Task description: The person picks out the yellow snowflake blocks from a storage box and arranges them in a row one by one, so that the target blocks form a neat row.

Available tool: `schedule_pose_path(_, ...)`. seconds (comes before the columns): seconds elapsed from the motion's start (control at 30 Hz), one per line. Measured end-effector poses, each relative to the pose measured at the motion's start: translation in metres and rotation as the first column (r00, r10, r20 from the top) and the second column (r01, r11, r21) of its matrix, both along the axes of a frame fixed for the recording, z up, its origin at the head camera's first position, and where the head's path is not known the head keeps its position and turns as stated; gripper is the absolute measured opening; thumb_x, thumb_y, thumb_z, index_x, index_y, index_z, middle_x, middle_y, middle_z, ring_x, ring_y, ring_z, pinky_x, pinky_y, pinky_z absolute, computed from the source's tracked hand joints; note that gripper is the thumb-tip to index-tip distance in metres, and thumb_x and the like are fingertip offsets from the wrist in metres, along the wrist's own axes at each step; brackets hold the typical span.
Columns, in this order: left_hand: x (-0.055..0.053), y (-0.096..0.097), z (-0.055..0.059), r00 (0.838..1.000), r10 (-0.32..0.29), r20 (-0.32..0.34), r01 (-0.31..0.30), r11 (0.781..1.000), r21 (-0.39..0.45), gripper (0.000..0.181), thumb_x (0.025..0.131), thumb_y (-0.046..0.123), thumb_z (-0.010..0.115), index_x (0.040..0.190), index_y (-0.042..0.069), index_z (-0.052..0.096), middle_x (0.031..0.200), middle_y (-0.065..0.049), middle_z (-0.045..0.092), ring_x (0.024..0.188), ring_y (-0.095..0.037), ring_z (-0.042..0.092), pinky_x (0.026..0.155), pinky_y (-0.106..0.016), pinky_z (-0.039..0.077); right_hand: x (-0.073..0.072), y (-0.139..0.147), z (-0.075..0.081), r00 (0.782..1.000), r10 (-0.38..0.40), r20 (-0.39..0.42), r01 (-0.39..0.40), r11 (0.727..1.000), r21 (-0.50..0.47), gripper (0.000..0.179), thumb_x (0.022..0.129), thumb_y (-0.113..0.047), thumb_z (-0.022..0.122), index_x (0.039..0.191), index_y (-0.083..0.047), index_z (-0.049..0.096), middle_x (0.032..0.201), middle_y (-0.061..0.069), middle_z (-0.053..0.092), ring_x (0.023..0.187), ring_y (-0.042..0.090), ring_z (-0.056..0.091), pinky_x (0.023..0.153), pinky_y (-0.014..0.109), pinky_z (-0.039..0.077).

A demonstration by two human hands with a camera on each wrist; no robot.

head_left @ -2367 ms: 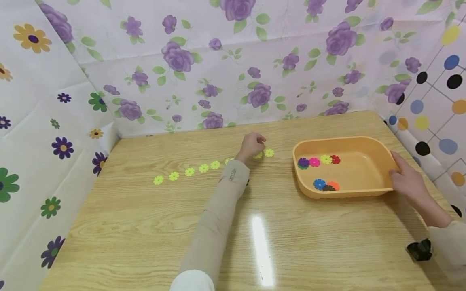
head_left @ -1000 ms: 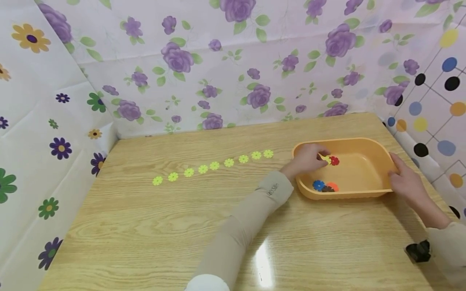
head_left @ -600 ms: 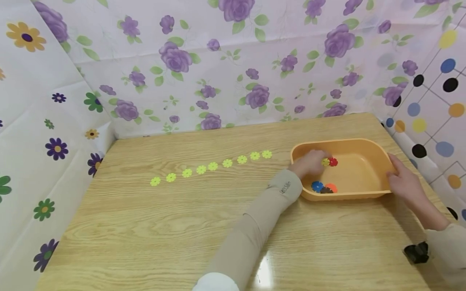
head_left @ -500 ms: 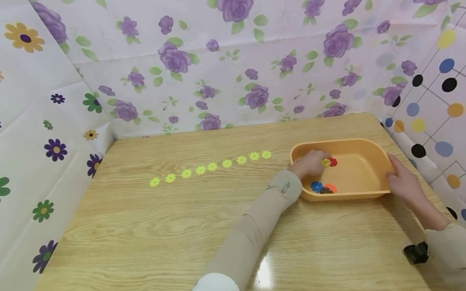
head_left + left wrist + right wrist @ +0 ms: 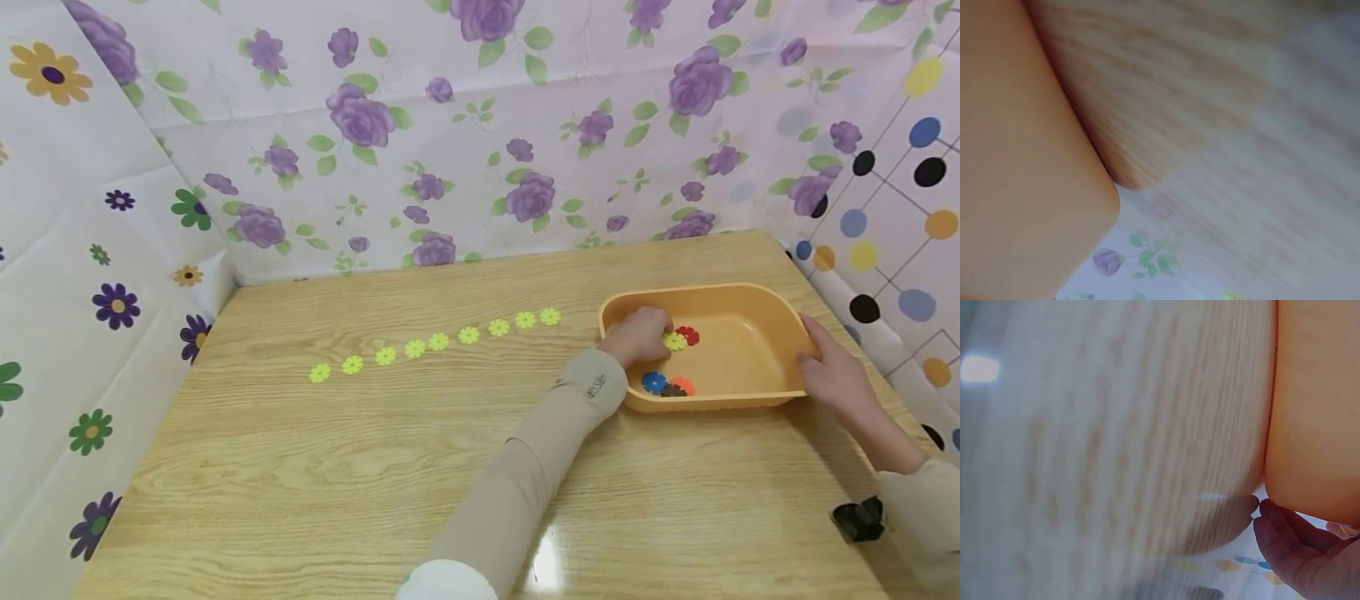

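In the head view, an orange plastic basin [image 5: 738,354] stands on the right of the table. My left hand [image 5: 641,335] reaches into its left side and pinches the edge of a yellow snowflake disc [image 5: 676,342]. Close behind that disc lies a red one [image 5: 688,335]. Nearer the basin's front wall are a blue disc [image 5: 654,382], a brown one [image 5: 672,390] and an orange one [image 5: 686,385]. Discs under my left hand are hidden. My right hand [image 5: 836,367] grips the basin's right rim; the right wrist view shows its fingers [image 5: 1285,534] against the basin's outside.
Several yellow discs [image 5: 468,335] form a slanting row across the wooden table [image 5: 337,475]. A black object [image 5: 859,520] sits by the right sleeve. Flowered sheets [image 5: 450,125] hang behind and left, a dotted one on the right.
My left hand has gone from the right end of the yellow row into the basin. The yellow disc at its fingers has shifted slightly toward me. My right hand stays on the rim.
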State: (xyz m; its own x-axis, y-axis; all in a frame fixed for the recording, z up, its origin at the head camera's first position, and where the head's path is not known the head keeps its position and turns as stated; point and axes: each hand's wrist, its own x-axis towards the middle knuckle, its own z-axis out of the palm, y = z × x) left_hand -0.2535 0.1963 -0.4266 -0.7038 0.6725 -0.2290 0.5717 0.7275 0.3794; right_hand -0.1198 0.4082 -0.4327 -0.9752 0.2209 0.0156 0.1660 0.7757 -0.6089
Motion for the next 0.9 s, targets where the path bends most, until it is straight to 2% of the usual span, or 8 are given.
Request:
schedule_pose_path(0.1,0.0016,0.0,0.0009,1.0,0.019,-0.021,-0.019,1.0,-0.024,0.03,0.081,0.023,0.069,0.11,0.017,0.061,0.101,0.008,0.055,0.087,-0.004,0.047,0.078,-0.014,0.039,-0.0004,0.0003,0.0001,1.0,0.004,-0.002,-0.004,1.0,-0.003,0.054,0.095,-0.013,0.028,0.144,-0.001,0.009,0.13,0.043,0.024,0.11,0.063,0.027,0.085,0.067,0.024)
schedule_pose_path(0.33,0.0008,0.0009,-0.0006,0.999,0.019,-0.029,-0.02,0.999,-0.047,0.012,0.084,0.023,0.066,0.084,0.017,0.056,0.081,0.005,0.051,0.073,-0.006,0.047,0.062,-0.017,0.038,-0.0004,0.0009,0.0013,1.0,-0.004,0.015,0.004,1.0,-0.002,0.055,0.095,-0.015,0.027,0.145,-0.003,0.008,0.13,0.043,0.024,0.109,0.063,0.027,0.084,0.067,0.024)
schedule_pose_path(0.4,0.0006,0.0012,-0.0013,1.0,0.016,-0.021,-0.017,0.998,-0.053,0.01,0.084,0.021,0.065,0.084,0.016,0.056,0.081,0.004,0.051,0.072,-0.007,0.048,0.061,-0.018,0.039,-0.0001,0.0005,0.0008,1.0,-0.006,0.019,0.006,1.0,-0.007,0.055,0.095,-0.015,0.027,0.145,-0.004,0.008,0.13,0.043,0.025,0.109,0.063,0.027,0.084,0.067,0.025)
schedule_pose_path(0.47,0.0006,0.0017,-0.0014,1.0,0.007,-0.012,-0.008,0.998,-0.055,0.012,0.084,0.022,0.065,0.092,0.017,0.059,0.087,0.006,0.054,0.076,-0.006,0.049,0.065,-0.017,0.04,0.0006,0.0,0.0003,1.0,-0.007,0.02,0.007,1.0,-0.011,0.054,0.095,-0.015,0.026,0.145,-0.004,0.008,0.13,0.043,0.025,0.109,0.063,0.027,0.084,0.067,0.025)
schedule_pose_path(0.57,0.0005,0.0025,-0.0012,1.0,-0.02,0.008,0.02,0.998,-0.052,0.028,0.083,0.026,0.066,0.11,0.022,0.06,0.102,0.009,0.057,0.085,-0.004,0.048,0.076,-0.016,0.04,0.0015,-0.0009,0.0,1.0,-0.007,0.014,0.007,1.0,-0.017,0.054,0.095,-0.014,0.027,0.145,-0.003,0.008,0.13,0.043,0.025,0.11,0.062,0.027,0.085,0.067,0.024)
schedule_pose_path(0.63,0.0003,0.0032,-0.0018,0.999,-0.041,0.021,0.042,0.998,-0.049,0.035,0.083,0.029,0.067,0.117,0.025,0.058,0.107,0.012,0.056,0.089,-0.004,0.047,0.079,-0.015,0.039,0.0017,-0.0009,0.0,1.0,-0.004,0.005,0.004,1.0,-0.016,0.055,0.095,-0.014,0.027,0.145,-0.003,0.009,0.13,0.043,0.024,0.11,0.062,0.027,0.085,0.067,0.024)
schedule_pose_path(0.73,0.0006,0.0031,-0.0018,0.998,-0.056,0.03,0.058,0.997,-0.05,0.029,0.083,0.03,0.067,0.11,0.023,0.06,0.1,0.01,0.056,0.087,-0.005,0.048,0.075,-0.016,0.039,0.0013,-0.0015,0.0004,1.0,-0.006,-0.001,0.006,1.0,-0.012,0.054,0.095,-0.013,0.028,0.145,-0.002,0.009,0.13,0.043,0.024,0.11,0.063,0.027,0.085,0.067,0.024)
schedule_pose_path(0.9,0.0028,0.0014,0.0009,0.999,-0.043,0.027,0.045,0.997,-0.061,0.019,0.082,0.029,0.068,0.092,0.017,0.057,0.084,0.006,0.052,0.077,-0.007,0.048,0.064,-0.017,0.038,0.0009,-0.0006,0.0006,1.0,-0.006,0.003,0.006,1.0,-0.012,0.055,0.095,-0.013,0.027,0.144,-0.001,0.009,0.131,0.042,0.023,0.11,0.063,0.026,0.085,0.067,0.023)
